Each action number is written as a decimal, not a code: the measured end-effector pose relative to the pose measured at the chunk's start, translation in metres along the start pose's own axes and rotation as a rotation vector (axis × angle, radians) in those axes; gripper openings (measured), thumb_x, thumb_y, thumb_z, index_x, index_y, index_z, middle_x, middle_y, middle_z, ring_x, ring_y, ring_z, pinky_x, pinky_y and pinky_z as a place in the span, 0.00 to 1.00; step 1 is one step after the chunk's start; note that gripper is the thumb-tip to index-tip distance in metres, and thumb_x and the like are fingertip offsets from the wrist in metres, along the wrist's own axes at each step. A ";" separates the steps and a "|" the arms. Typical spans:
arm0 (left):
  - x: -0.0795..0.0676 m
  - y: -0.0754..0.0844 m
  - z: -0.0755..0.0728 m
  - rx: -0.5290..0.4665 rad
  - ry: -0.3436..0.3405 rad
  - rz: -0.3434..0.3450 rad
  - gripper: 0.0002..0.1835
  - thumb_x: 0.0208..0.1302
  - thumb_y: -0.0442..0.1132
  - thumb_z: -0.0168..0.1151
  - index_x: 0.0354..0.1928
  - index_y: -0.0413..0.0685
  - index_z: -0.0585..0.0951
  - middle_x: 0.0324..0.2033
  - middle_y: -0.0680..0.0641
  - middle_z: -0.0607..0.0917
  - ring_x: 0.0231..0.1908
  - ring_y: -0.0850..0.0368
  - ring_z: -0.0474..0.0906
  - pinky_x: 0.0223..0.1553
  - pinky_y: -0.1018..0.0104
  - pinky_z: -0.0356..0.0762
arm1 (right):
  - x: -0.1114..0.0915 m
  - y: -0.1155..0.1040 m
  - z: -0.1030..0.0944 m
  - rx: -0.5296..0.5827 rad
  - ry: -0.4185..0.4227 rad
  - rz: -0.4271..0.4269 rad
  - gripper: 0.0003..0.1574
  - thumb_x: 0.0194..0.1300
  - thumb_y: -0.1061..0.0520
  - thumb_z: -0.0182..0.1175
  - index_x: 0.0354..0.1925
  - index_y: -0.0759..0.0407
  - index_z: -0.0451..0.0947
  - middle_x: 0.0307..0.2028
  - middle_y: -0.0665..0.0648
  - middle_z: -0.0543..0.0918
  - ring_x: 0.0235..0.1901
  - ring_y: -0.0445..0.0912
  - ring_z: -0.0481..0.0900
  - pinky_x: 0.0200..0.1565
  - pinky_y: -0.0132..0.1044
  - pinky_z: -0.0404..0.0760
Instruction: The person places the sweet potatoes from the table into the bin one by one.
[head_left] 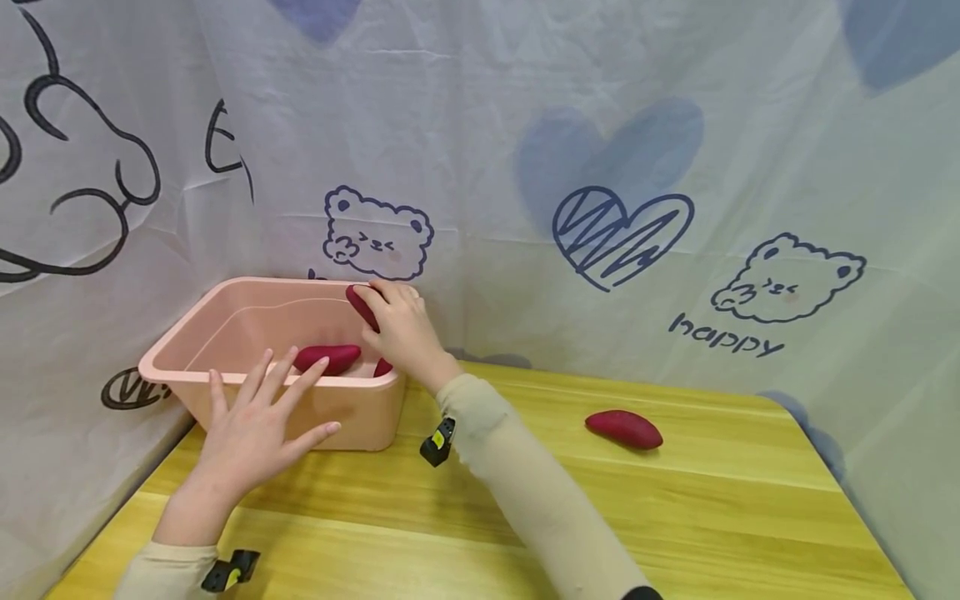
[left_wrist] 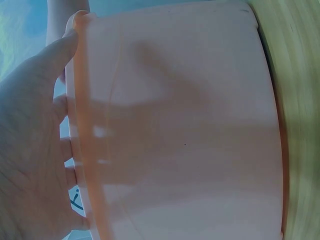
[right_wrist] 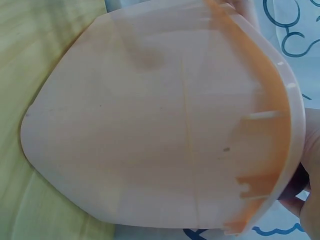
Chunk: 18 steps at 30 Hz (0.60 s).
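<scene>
A pink plastic basin point(head_left: 367, 417) stands at the left of the table. My right hand point(head_left: 408, 329) is above its right end and grips a dark red sweet potato point(head_left: 361, 305), whose lower part hides behind the fingers. Inside the basin lies another sweet potato point(head_left: 334, 358), and a piece of one more point(head_left: 382, 367) shows near the right wall. My left hand point(head_left: 255, 429) is at the basin's near side, fingers spread and reaching over the rim. In the left wrist view, the thumb point(left_wrist: 65, 47) lies along the basin's edge.
One sweet potato point(head_left: 625, 430) lies by itself on the right part of the yellow wooden table point(head_left: 720, 500). A pale cloth point(head_left: 480, 208) printed with hearts and bears hangs behind and at both sides. The basin stands close to the cloth on the left.
</scene>
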<state>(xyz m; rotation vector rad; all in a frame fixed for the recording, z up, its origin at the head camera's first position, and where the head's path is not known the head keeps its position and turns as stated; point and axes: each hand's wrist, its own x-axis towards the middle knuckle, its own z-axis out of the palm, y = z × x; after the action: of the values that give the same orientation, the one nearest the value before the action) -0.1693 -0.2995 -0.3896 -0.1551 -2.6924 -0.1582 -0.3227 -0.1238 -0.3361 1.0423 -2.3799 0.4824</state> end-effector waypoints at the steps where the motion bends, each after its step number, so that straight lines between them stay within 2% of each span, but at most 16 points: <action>1: 0.000 0.000 0.000 0.001 -0.002 -0.002 0.46 0.59 0.72 0.55 0.76 0.75 0.50 0.76 0.42 0.55 0.77 0.40 0.41 0.64 0.27 0.12 | 0.001 -0.001 0.001 -0.006 -0.004 -0.004 0.32 0.65 0.51 0.62 0.67 0.48 0.70 0.65 0.54 0.73 0.65 0.50 0.70 0.70 0.50 0.64; 4: 0.000 0.001 0.000 0.003 -0.005 -0.003 0.46 0.58 0.72 0.55 0.76 0.75 0.50 0.76 0.42 0.55 0.77 0.40 0.42 0.65 0.28 0.13 | 0.002 -0.004 0.005 -0.019 -0.024 -0.004 0.32 0.65 0.50 0.61 0.66 0.48 0.70 0.65 0.53 0.73 0.65 0.49 0.69 0.69 0.52 0.62; 8: 0.000 0.002 0.000 0.002 -0.001 0.000 0.45 0.58 0.72 0.55 0.75 0.75 0.51 0.76 0.42 0.55 0.76 0.40 0.43 0.65 0.27 0.14 | 0.002 -0.006 0.010 -0.009 -0.047 0.003 0.31 0.66 0.50 0.61 0.66 0.47 0.70 0.65 0.52 0.73 0.65 0.49 0.69 0.64 0.54 0.69; 11: 0.000 0.003 0.001 0.002 -0.007 0.000 0.45 0.58 0.72 0.55 0.75 0.75 0.51 0.76 0.42 0.55 0.76 0.39 0.44 0.65 0.27 0.13 | 0.002 -0.006 0.012 0.010 -0.063 0.008 0.30 0.66 0.50 0.62 0.66 0.47 0.71 0.65 0.52 0.73 0.65 0.48 0.69 0.61 0.51 0.73; 18: -0.001 0.001 -0.001 0.007 0.002 0.002 0.45 0.58 0.71 0.56 0.75 0.74 0.52 0.76 0.42 0.55 0.77 0.40 0.43 0.65 0.28 0.13 | 0.003 -0.008 0.013 0.049 -0.084 -0.004 0.31 0.66 0.49 0.61 0.66 0.47 0.69 0.66 0.52 0.72 0.66 0.47 0.68 0.62 0.47 0.73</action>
<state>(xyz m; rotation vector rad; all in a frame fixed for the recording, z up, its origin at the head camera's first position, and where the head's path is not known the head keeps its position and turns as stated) -0.1683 -0.2987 -0.3890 -0.1555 -2.6903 -0.1477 -0.3224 -0.1371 -0.3444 1.1091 -2.4503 0.5066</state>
